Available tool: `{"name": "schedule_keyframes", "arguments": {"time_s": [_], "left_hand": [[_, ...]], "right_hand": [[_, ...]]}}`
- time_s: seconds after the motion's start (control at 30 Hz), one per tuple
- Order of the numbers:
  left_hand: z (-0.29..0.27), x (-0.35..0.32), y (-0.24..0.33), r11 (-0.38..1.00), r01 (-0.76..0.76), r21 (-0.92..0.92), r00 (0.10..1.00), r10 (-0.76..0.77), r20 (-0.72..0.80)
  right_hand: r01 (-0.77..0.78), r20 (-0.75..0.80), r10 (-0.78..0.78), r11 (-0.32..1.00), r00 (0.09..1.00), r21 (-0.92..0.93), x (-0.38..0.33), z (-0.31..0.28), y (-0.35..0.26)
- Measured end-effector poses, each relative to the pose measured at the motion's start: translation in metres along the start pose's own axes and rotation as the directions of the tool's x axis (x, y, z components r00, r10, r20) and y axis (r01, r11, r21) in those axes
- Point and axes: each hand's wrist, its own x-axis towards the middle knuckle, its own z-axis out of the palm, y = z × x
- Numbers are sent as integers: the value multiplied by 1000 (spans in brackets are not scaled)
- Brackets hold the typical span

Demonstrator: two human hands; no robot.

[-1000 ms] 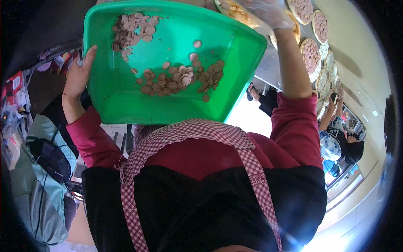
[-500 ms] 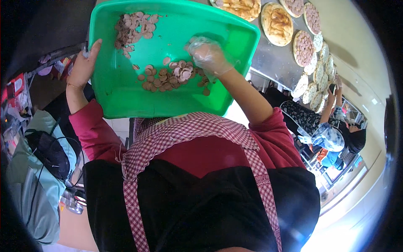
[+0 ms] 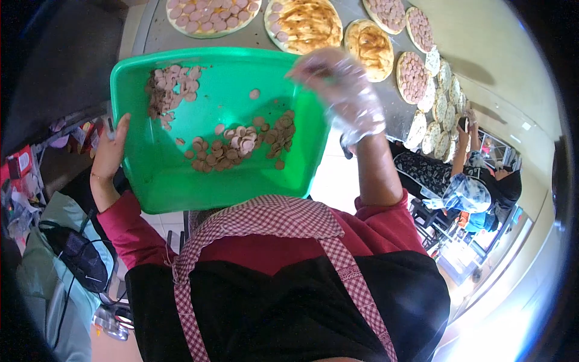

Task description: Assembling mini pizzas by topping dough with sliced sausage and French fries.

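Observation:
A green plastic tub [image 3: 199, 192] is tilted in front of me, with my left hand [image 3: 110, 148] gripping its left rim. Thin round sausage slices [image 3: 226, 158] lie in a loose band along its lower part, and another heap of slices [image 3: 172, 90] fills the upper left corner. My right hand [image 3: 338, 87], in a clear plastic glove, is raised over the tub's right rim. Its fingers are curled and somewhat blurred, and what they hold is hidden. Just beyond it lies a browned round flatbread [image 3: 307, 27] with a few slices on its left edge.
Another flatbread covered in slices [image 3: 211, 15] lies at the back on the metal table [image 3: 154, 27]. A bare browned flatbread [image 3: 369, 51] and several topped rounds [image 3: 413, 77] stretch to the right. A co-worker [image 3: 476, 187] stands at the table's far end. A bag [image 3: 78, 253] hangs at left.
My right hand has come up out of the tub and moved right, toward the flatbreads. The tub sits lower in view, still held by my left hand, and more of the table shows.

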Motion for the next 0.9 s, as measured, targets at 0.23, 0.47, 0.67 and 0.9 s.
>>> {"name": "schedule_keyframes", "arguments": {"time_s": [0.23,0.47,0.67,0.9], "left_hand": [[-8,12,4,985,102,137,995,-101,-14],[-15,5,9,984,157,84,987,-160,28],[-10,1,23,996,77,53,997,-78,6],[-8,-8,26,981,136,-140,991,-134,26]], "right_hand": [[376,-178,-483,823,857,-426,106,-63,105],[342,-99,-473,751,875,-565,172,-42,130],[206,7,-306,624,952,-754,171,-25,141],[232,10,-342,616,939,-753,176,-26,175]]}}
